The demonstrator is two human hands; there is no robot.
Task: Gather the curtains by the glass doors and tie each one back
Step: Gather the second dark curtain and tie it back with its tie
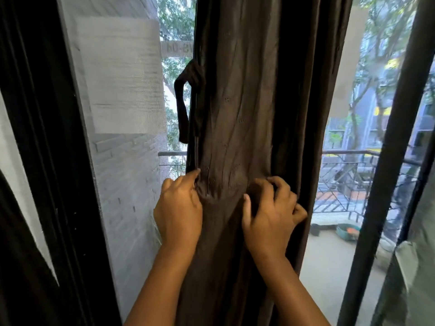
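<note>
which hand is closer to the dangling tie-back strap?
Left. The left hand grips the curtain just below the tie-back strap; the right hand is farther right.

Paper sheet [122,74] on glass, balcony railing [341,182], green bowl [348,231]

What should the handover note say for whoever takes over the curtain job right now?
Left hand: grips the bunched left edge of the brown curtain.
Right hand: fingers curled into the folds on the right.
Tie-back strap: hangs loose from the curtain's left edge, above the hands, touched by neither.
Done: curtain gathered into a column in front of the glass door.
Left: wrap and fasten the strap. No other curtain can be judged from this view.
</note>
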